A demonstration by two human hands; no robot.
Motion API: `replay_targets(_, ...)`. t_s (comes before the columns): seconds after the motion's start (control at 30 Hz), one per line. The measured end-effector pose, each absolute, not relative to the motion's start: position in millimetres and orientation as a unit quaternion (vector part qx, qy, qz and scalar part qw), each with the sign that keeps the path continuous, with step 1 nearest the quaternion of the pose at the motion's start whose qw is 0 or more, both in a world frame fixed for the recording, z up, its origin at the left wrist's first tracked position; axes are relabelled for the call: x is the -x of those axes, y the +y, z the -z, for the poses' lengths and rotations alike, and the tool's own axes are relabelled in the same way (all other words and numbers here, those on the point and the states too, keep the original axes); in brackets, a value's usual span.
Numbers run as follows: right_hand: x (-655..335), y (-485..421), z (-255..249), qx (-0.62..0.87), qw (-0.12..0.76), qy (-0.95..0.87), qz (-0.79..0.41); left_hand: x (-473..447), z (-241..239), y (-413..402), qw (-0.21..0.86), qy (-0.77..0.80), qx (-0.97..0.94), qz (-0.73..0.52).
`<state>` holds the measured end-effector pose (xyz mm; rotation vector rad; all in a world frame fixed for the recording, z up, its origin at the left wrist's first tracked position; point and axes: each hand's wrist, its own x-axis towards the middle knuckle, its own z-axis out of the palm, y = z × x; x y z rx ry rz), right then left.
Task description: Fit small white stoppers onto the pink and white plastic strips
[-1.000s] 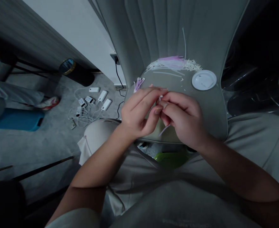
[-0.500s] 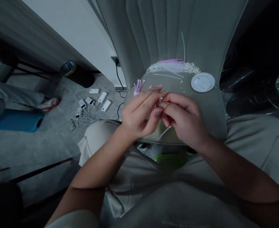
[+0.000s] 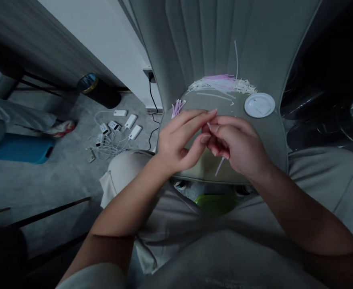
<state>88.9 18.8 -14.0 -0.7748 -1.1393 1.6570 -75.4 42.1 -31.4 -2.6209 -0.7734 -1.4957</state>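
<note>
Head view: we see a thin lilac strip point(image 3: 220, 166) gripped by the right hand point(image 3: 237, 145) above the smooth grey chair point(image 3: 268, 140), while the left hand point(image 3: 179, 138) curves just beside, thumb and fingers parted. Beyond lie a pile point(image 3: 221, 83) of slender strips and a shallow white dish point(image 3: 260, 97), contents too faint for us to tell; a gold-rimmed black bin point(image 3: 107, 95) stands on the mottled floor point(image 3: 71, 184).

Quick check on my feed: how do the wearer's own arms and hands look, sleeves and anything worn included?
Both the left hand and right hand are bare: no gloves, rings, watch or cables show. A short greyish left sleeve ends above the elbow; no right sleeve can be made out. The dark grey shirt carries faint, unreadable lettering.
</note>
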Motion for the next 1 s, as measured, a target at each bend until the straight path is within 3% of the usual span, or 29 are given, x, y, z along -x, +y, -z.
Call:
replay_targets(0.2,-88,20,15,0.31,0.477,-0.442,-0.694,75,30,40,-0.023,-0.265,0.836,0.481)
replay_targets(1.0,-84,9,14,0.318,0.509,-0.409,-0.688,76,36,39,0.05,-0.249,0.838,0.483)
